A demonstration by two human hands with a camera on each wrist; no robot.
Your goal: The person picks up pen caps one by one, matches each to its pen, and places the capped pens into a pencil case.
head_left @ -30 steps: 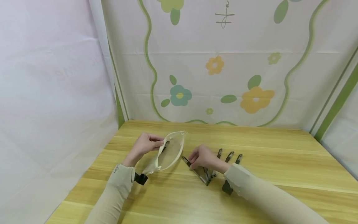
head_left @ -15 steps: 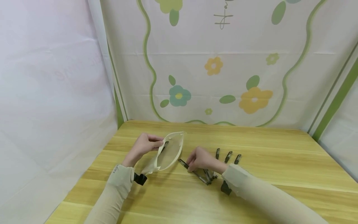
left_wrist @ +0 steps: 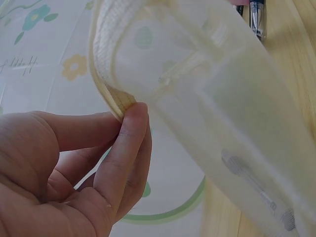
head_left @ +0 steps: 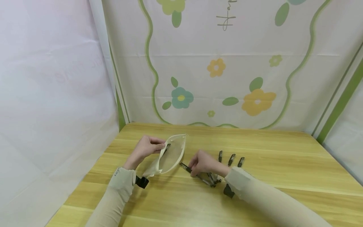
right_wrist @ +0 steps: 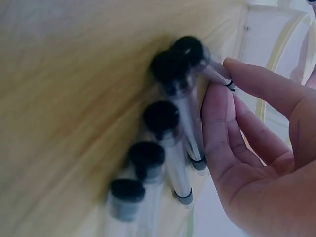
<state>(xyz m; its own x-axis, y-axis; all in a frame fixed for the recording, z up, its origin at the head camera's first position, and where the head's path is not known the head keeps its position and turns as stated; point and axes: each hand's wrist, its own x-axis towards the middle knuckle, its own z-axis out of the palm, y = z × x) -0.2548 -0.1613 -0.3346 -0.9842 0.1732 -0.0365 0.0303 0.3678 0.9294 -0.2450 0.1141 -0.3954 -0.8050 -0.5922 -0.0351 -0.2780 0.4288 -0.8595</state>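
Observation:
My left hand (head_left: 148,147) pinches the zippered edge of a translucent, cream-trimmed zip pouch (head_left: 174,155), thumb against fingers. The pouch's mouth gapes toward the right. Through its wall in the left wrist view a pen (left_wrist: 259,190) shows inside. Just right of the pouch, my right hand (head_left: 204,162) pinches a clear-barrelled pen with a black cap (head_left: 185,167) between thumb and fingers. That pen's capped end points left, close to the pouch's lower rim. In the right wrist view its black end lies beside the ends of the other pens (right_wrist: 173,118).
Several similar pens (head_left: 231,159) lie fanned out on the wooden table (head_left: 181,205), partly hidden behind my right hand and wrist. A flower-printed cloth (head_left: 218,91) hangs along the back edge, and a plain white sheet (head_left: 56,104) walls the left side.
My right hand has shifted slightly left with the pen, bringing its capped end nearer the pouch and tilting it flatter in view. My left hand and the pouch stay almost still.

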